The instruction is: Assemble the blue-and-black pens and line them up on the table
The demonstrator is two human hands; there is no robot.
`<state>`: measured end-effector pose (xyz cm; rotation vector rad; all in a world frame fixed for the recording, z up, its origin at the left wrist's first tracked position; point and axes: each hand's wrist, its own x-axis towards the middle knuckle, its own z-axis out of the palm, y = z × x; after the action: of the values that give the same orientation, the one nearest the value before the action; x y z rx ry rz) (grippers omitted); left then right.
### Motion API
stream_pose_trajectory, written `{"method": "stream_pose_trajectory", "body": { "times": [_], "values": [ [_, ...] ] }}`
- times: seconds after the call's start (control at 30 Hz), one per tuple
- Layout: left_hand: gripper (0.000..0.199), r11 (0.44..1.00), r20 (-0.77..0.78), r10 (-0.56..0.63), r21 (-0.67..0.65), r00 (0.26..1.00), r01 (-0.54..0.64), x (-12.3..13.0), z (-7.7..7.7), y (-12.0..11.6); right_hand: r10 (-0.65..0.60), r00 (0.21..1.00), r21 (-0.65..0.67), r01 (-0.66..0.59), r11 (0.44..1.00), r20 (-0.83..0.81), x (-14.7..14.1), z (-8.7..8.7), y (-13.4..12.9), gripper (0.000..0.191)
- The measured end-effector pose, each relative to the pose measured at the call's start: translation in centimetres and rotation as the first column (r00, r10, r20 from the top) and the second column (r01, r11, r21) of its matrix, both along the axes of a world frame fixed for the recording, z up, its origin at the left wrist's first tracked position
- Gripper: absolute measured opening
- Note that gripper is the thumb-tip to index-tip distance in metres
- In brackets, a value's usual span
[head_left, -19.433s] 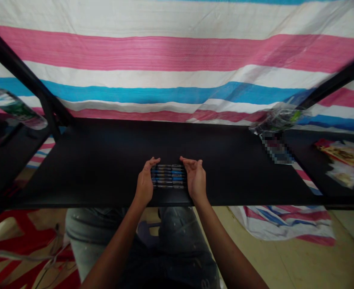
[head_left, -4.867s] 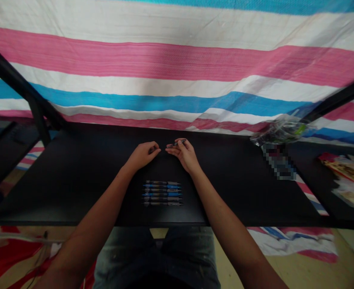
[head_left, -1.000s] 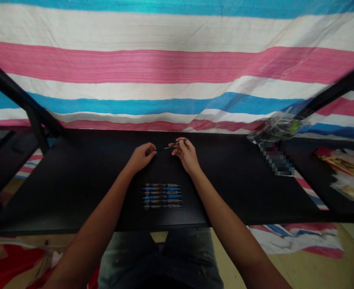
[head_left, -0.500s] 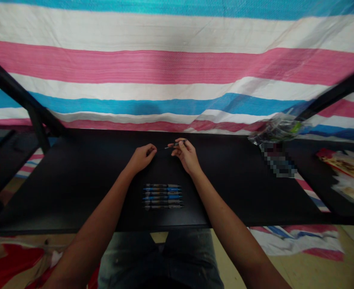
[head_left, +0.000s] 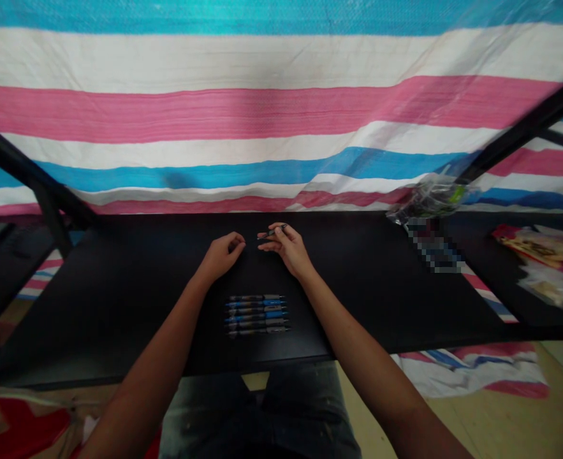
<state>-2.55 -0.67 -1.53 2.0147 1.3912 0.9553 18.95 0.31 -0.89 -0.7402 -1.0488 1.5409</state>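
Note:
My right hand (head_left: 288, 247) holds a slim dark pen part (head_left: 275, 231) between thumb and fingers, above the middle of the black table (head_left: 142, 287). Its lower fingers stretch toward the left. Just left of it, my left hand (head_left: 226, 252) has thumb and fingertips pressed together; anything between them is too small to make out. The two hands are apart. Nearer the table's front edge, several pens (head_left: 256, 314), dark and blue ones, lie side by side in a neat stack of rows.
Crumpled clear plastic (head_left: 427, 197) lies at the back right beside a pixelated object (head_left: 437, 248). Farther right are red and clear packages (head_left: 544, 252). A striped sheet (head_left: 214, 115) hangs behind the table, with dark metal bars (head_left: 51, 217) at both sides.
The view has shifted slightly. My right hand has tilted the pen part, and its lower fingers are stretched farther left. The thin tip once seen pointing at my left hand is less visible.

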Motion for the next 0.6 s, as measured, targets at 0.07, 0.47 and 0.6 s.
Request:
{"method": "stream_pose_trajectory", "body": {
  "times": [0.07,0.47,0.6],
  "values": [
    [0.013,1.0,0.007,0.0,0.006,1.0,0.0,0.0,0.07,-0.04,0.0,1.0,-0.008,0.0,1.0,0.002,-0.02,0.03,-0.03,0.036],
    [0.013,0.999,0.033,-0.018,0.046,0.999,0.017,0.13,0.14,-0.22,0.048,0.999,-0.035,-0.048,0.998,-0.006,-0.17,-0.11,-0.16,0.035],
    [0.016,0.999,0.03,-0.012,0.034,0.999,0.011,0.25,0.34,-0.39,0.067,0.996,-0.052,-0.07,0.996,-0.05,-0.03,0.03,-0.18,0.036]
  ]
}}
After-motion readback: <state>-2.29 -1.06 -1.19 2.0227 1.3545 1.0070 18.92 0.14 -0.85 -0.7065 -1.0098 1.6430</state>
